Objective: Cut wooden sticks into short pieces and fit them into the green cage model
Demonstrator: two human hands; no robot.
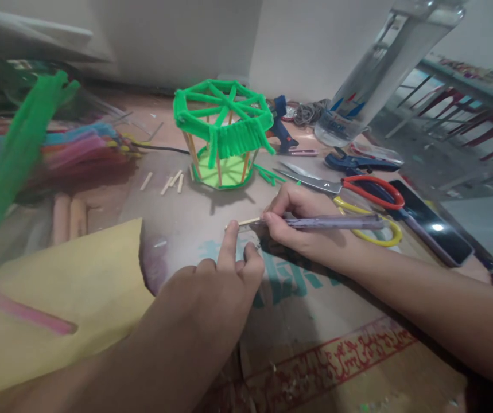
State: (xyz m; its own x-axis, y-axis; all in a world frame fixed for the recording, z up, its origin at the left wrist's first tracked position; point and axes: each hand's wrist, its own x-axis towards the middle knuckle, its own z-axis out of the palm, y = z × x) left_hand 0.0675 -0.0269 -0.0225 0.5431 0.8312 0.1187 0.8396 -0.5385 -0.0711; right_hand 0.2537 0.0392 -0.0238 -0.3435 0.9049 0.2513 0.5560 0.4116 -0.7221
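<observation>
My left hand point(218, 287) stretches its index finger forward, and that fingertip presses the end of a thin wooden stick point(250, 221) against the board; the other fingers are curled. Closed around a slim purple utility knife point(327, 222), my right hand point(295, 221) rests at the stick's other end. The knife's narrow tip lies along the stick, partly hidden by fingers. Just beyond stands a small round pavilion model point(229, 150) with a green pipe-cleaner roof frame, wooden posts and a green base. Several short cut stick pieces point(171, 182) lie left of it.
Scissors point(373, 189), a phone point(433, 221) and blue pliers point(360, 160) lie on the right. A tall clear bottle point(384, 69) and a blue glue gun point(281, 126) stand behind. Left are coloured pipe cleaners point(78, 152), a blurred green bundle point(18, 155) and yellow paper point(69, 304).
</observation>
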